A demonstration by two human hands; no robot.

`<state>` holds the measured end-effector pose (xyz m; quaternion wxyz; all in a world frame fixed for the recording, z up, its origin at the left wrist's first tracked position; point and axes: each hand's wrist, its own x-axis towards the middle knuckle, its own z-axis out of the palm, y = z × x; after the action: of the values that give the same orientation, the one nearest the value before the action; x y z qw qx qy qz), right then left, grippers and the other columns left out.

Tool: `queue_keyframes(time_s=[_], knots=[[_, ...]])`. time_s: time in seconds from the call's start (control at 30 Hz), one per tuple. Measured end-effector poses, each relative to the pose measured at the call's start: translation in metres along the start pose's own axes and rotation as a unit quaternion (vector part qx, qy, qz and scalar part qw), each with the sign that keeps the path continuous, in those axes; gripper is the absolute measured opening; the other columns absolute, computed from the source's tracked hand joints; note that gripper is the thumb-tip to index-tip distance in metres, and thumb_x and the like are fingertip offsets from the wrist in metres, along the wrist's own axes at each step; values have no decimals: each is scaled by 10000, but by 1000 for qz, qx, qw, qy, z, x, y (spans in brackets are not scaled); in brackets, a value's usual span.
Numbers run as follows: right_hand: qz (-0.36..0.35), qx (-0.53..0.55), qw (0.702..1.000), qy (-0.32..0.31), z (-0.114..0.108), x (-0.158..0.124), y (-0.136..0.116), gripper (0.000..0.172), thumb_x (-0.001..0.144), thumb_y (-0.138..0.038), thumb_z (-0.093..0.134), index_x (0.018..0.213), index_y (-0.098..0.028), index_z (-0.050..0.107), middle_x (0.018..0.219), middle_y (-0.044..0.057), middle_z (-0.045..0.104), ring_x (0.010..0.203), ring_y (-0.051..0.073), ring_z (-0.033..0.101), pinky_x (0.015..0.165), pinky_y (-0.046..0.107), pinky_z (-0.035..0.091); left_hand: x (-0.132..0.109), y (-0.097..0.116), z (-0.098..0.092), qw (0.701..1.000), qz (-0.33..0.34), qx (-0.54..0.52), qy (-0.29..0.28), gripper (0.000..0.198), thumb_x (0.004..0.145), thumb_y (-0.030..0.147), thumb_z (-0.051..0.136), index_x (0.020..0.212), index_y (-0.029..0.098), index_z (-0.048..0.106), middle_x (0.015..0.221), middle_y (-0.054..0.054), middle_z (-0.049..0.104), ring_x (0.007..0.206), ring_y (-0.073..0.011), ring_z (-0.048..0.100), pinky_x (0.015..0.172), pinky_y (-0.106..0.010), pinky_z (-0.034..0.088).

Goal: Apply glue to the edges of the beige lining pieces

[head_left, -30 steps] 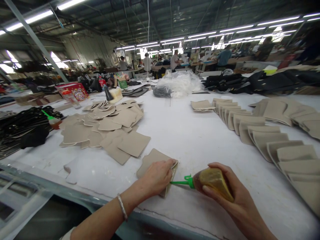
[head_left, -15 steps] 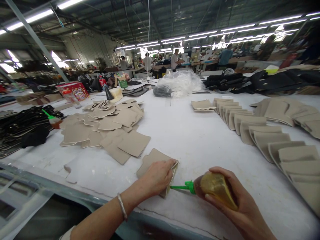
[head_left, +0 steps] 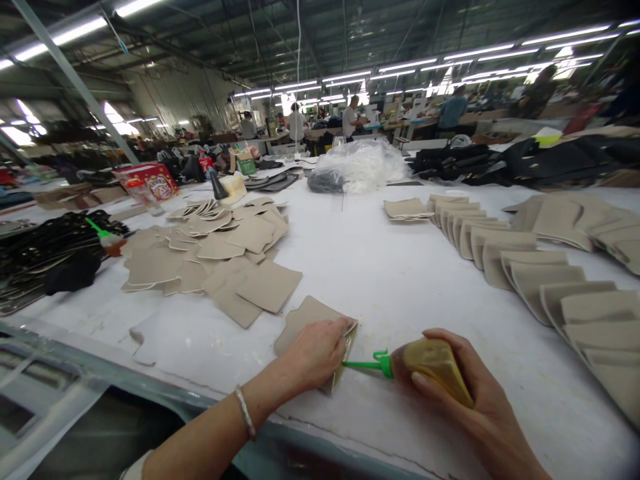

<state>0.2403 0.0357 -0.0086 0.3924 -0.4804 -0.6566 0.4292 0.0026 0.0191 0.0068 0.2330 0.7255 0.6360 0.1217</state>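
A beige leather-like piece (head_left: 300, 320) lies on the white tabletop near its front edge. My left hand (head_left: 320, 350) presses down on it, fingers together and curled at its right edge, where a glossy wet-looking strip shows. My right hand (head_left: 475, 387) is wrapped round a squeeze bottle (head_left: 433, 367) of amber liquid, held tilted on its side. Its thin green nozzle (head_left: 365, 365) points left, and the tip is at the strip beside my left fingers; whether it touches cannot be made out.
Loose beige pieces (head_left: 250, 237) are heaped at left, beside another green-tipped bottle (head_left: 111, 241) and black parts (head_left: 30, 253). Overlapping beige pieces (head_left: 545, 280) run along the right. Clear plastic bags (head_left: 365, 163) sit at the back. People work in the distance.
My right hand has moved the bottle slightly, so the nozzle tip sits a little farther up along the piece's edge. My left hand stays on the piece.
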Motion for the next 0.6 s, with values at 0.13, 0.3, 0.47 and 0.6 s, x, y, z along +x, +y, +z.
queue_keyframes(time_s=[0.13,0.3,0.47,0.6], knots=[[23,38,999,-7,4,-4,-9,475,808,-518,651,1178,-268,489,889,-14,619,767,215,604,694,282,458,1,-2,1,1000,0,0,1,445,898,175,344,1306,184,522,1306,-79,600,1181,-231,571,1046,-355,404],[7,-3,998,58,3,1,-7,475,774,-518,686,1147,-272,524,1015,-6,593,859,220,586,752,284,446,0,-1,0,1000,-1,-3,4,447,904,181,340,1314,172,516,1282,-88,615,1154,-231,589,1028,-347,423],[1,-6,1000,15,4,-8,-3,475,800,-521,664,1173,-276,503,945,-13,611,804,223,602,736,306,443,0,0,-1,1000,-1,-7,3,458,889,169,352,1315,168,520,1297,-90,605,1167,-238,581,1040,-357,411],[-32,-19,999,25,0,-2,-3,450,814,-492,668,1167,-265,505,982,1,598,831,225,597,760,313,440,0,0,0,1000,-2,-1,5,457,886,174,354,1313,171,520,1295,-94,606,1165,-250,581,1033,-374,416]])
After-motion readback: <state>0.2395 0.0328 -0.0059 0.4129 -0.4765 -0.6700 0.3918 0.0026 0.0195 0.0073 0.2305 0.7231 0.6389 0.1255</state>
